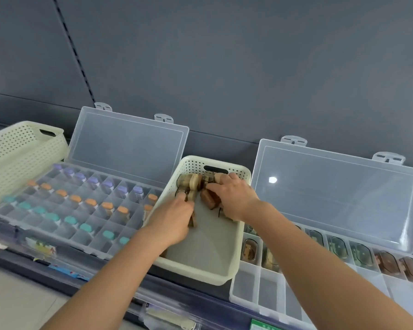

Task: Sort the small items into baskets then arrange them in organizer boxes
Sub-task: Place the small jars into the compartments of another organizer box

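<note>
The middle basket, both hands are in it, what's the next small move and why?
Probably lift the brown pieces under the right hand and carry them to the right organizer box, whose near compartments sit empty. The left hand is also in the basket; whether either grip has closed is unclear.

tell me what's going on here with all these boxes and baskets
A person has both hands in the middle cream basket, the left hand and right hand gathering small brown and tan cased items. On the left, an open clear organizer box already holds rows of small bottles with purple, orange and teal caps. On the right, another open organizer box has similar brown items in its back row, with the front compartments unfilled. A second cream basket sits far left.
</note>
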`<state>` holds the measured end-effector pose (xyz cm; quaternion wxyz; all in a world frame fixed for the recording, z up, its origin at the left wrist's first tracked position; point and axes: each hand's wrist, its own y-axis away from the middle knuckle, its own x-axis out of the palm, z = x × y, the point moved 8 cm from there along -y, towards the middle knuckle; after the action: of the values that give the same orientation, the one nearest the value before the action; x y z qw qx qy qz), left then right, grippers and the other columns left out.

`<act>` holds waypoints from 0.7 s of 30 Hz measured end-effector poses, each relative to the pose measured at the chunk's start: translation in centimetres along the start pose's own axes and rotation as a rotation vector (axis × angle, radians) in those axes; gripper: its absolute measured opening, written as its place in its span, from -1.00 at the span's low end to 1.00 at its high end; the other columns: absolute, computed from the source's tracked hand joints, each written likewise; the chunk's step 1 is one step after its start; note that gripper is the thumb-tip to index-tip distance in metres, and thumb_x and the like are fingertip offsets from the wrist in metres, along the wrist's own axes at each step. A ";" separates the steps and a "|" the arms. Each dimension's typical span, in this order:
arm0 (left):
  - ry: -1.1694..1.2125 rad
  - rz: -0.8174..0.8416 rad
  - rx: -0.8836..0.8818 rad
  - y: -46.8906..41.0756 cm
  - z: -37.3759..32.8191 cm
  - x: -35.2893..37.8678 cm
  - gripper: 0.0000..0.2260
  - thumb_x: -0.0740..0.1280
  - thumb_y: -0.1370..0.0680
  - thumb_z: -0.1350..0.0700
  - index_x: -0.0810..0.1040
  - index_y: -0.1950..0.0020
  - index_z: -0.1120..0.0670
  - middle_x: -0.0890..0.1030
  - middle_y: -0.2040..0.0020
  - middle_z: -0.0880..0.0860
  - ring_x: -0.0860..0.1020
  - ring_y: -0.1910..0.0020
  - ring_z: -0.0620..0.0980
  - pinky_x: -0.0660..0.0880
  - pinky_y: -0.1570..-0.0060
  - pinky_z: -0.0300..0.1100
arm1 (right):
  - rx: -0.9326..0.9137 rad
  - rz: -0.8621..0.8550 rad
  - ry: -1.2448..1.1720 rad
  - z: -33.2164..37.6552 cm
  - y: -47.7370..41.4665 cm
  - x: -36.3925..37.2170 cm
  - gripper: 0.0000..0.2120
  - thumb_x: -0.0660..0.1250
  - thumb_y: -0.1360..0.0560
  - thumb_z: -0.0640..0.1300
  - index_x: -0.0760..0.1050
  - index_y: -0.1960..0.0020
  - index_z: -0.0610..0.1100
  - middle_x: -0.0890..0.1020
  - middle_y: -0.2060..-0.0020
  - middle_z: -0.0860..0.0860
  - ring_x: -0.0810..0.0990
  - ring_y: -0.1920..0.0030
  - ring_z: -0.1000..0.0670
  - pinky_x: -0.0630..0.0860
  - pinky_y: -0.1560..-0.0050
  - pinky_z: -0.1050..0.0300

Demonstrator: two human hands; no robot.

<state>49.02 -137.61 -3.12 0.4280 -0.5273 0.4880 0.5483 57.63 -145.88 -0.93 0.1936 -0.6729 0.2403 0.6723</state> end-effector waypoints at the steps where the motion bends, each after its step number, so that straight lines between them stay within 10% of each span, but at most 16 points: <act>1: 0.055 0.006 -0.013 0.0 0.2 0.1 -0.78 0.30 -0.46 0.23 0.49 -0.10 0.08 0.38 -0.02 0.03 0.46 0.07 0.00 0.45 0.16 -0.14 | -0.003 -0.017 -0.029 0.0 -0.1 -0.1 -0.53 0.33 -0.48 -0.17 0.35 -0.36 0.00 0.37 -0.20 -0.09 0.32 -0.21 -0.15 0.41 -0.16 -0.05; 11: 0.570 -0.340 -0.060 0.6 -0.3 -5.3 -0.63 0.49 -0.39 0.00 0.50 -0.15 -0.05 0.49 -0.09 -0.19 0.44 0.03 -0.24 0.27 0.18 -0.46 | 0.134 -0.223 -0.566 -3.3 4.3 -3.0 -0.48 0.48 -0.37 -0.02 0.33 -0.23 -0.05 0.57 -0.07 -0.01 0.53 -0.04 -0.06 0.52 -0.05 0.00; 21: 0.766 -0.338 0.157 1.0 -9.4 -7.7 -0.51 0.48 -0.41 -0.02 0.48 -0.31 -0.14 0.44 -0.08 -0.30 0.46 0.04 -0.29 0.35 0.12 -0.44 | 0.338 -0.494 -0.842 -9.4 15.8 -5.0 -0.52 0.53 -0.33 -0.09 0.46 -0.20 0.07 0.55 0.07 0.13 0.54 0.14 0.13 0.54 0.10 0.27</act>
<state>50.18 -146.69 4.88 0.3387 -0.7313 0.5585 0.1962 56.08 -163.86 5.25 0.5327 -0.3401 0.0807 0.7708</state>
